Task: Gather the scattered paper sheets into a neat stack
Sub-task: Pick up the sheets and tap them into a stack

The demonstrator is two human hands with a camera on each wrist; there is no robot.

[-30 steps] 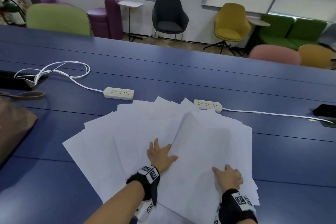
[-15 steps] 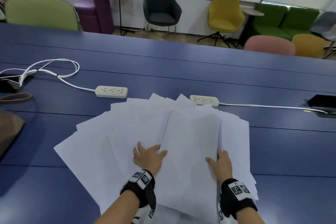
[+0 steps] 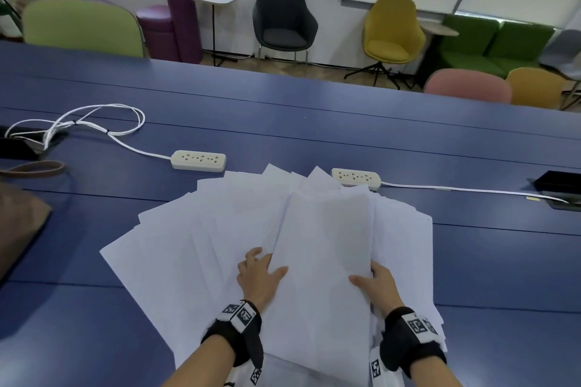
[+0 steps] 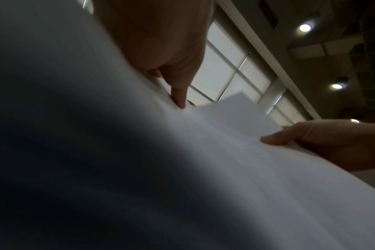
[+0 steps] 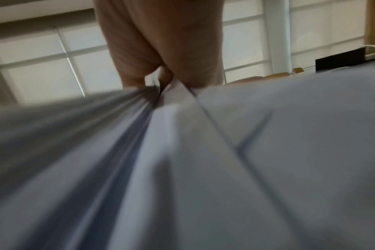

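Observation:
White paper sheets (image 3: 188, 245) lie fanned out on the blue table (image 3: 314, 122). On top of the fan sits a narrower bundle of sheets (image 3: 323, 229), pointing away from me. My left hand (image 3: 270, 264) holds the bundle's left edge, thumb on top and fingers slipped under. My right hand (image 3: 364, 273) pinches the right edge. In the right wrist view that hand (image 5: 161, 50) squeezes several sheets (image 5: 268, 152) between thumb and fingers. The left wrist view has the left thumb (image 4: 179, 96) pressing down on the paper (image 4: 246, 169), with the right hand (image 4: 332, 140) across it.
Two white power strips (image 3: 198, 160) (image 3: 356, 177) lie just beyond the fan, one touching its far corner. A coiled white cable (image 3: 94, 122) and a brown bag (image 3: 19, 229) are at the left. A black cable box (image 3: 559, 185) sits far right. Chairs stand past the table's far edge.
Both hands drew closer together. The top bundle swung from tilted to nearly straight. My left hand went from lying flat on the sheets to holding the bundle's left edge.

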